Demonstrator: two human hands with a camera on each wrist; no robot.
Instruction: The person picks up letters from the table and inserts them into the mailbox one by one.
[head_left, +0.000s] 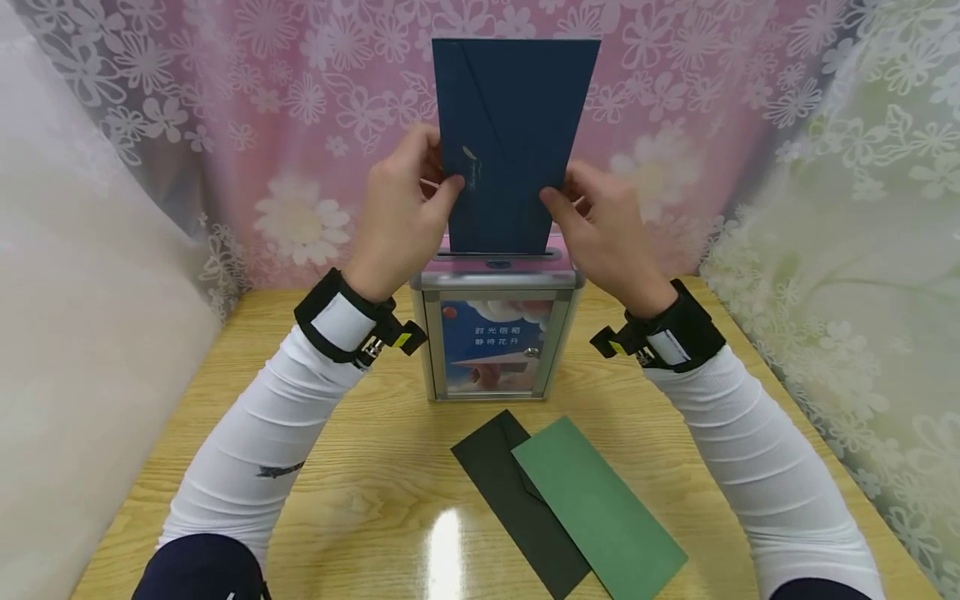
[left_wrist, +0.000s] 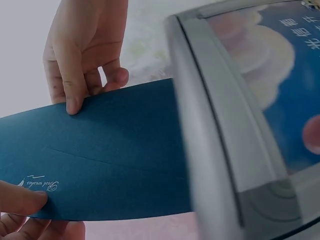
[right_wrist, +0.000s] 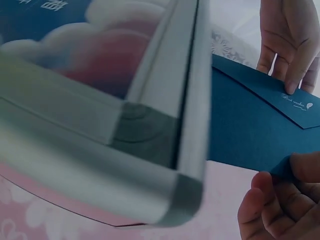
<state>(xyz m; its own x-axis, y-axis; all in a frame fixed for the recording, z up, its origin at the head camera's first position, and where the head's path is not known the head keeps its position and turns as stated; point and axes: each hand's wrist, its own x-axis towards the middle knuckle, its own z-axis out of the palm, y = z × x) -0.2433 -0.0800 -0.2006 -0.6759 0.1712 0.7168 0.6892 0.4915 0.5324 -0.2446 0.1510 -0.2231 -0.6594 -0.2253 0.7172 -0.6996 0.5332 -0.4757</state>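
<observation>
While hands point(head_left: 397, 210) point(head_left: 606, 229) pinch a blue envelope point(head_left: 513, 137), long axis upright (lower end at slot point(head_left: 498, 256))

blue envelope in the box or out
Mostly out: the blue envelope rises above the slot, held by left hand and right hand; cannot tell if its bottom is inside.

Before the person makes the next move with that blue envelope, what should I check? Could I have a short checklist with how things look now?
1. Left hand holding one side of the blue envelope: ok.
2. Right hand holding the opposite side: ok.
3. Lower end lined up with the slot on the box: ok, it looks narrower than the slot.
4. Fingers clear of the slot: ok, they grip above it.
5. How deep the end sits inside: cannot tell, hidden.
6. Green envelope out of the way: ok, in front of the box.
</observation>
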